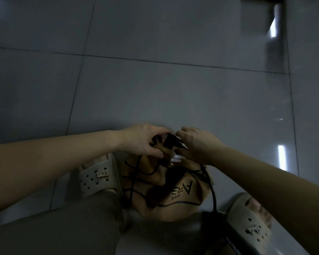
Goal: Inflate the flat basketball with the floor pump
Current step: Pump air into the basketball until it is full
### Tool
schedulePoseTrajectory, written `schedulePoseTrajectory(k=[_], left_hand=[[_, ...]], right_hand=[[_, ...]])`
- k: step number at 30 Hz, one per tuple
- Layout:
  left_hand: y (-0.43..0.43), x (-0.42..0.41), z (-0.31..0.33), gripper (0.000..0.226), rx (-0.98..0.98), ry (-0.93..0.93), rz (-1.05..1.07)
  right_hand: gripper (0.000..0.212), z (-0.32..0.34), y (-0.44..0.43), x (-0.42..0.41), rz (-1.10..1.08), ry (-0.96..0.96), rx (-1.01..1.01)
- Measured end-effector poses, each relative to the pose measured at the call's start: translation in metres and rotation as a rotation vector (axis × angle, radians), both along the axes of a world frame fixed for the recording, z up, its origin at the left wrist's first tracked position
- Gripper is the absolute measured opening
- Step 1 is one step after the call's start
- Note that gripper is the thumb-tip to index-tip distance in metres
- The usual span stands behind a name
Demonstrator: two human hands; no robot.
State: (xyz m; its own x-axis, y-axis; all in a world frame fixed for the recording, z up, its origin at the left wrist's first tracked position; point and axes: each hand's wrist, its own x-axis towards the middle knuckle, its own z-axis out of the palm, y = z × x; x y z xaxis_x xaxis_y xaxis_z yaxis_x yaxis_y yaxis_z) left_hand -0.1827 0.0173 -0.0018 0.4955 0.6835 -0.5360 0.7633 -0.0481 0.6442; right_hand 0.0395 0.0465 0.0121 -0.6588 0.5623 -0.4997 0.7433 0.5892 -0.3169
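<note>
Sagging tan basketball [175, 196], crumpled, black seams.

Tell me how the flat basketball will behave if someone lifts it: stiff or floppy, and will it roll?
Probably floppy: the basketball is caved in with deep folds, so it should sag. It is unlikely to roll, since it lies slumped on the floor. The hose lying against it may drag along.

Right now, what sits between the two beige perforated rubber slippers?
Head view: the crumpled orange-brown basketball with black seams lies on the grey tiled floor between the left slipper and right slipper, a thin black pump hose draped over it.
</note>
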Motion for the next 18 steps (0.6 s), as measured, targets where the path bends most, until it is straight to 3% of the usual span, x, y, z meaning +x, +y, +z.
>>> schedulePoseTrajectory(k=[6, 12, 18], left_hand=[[0.01, 0.012, 0.054, 0.086, 0.018, 0.139, -0.155], [0.013, 0.049, 0.144, 0.071, 0.16, 0.3, -0.396], [-0.007, 0.096, 0.234, 0.069, 0.216, 0.356, -0.498]], right_hand=[[0.04, 0.049, 0.001, 0.025, -0.033, -0.144, 0.014], [0.038, 0.125, -0.015, 0.043, -0.081, -0.273, 0.025], [0.042, 0.203, -0.052, 0.077, -0.231, -0.349, -0.103]])
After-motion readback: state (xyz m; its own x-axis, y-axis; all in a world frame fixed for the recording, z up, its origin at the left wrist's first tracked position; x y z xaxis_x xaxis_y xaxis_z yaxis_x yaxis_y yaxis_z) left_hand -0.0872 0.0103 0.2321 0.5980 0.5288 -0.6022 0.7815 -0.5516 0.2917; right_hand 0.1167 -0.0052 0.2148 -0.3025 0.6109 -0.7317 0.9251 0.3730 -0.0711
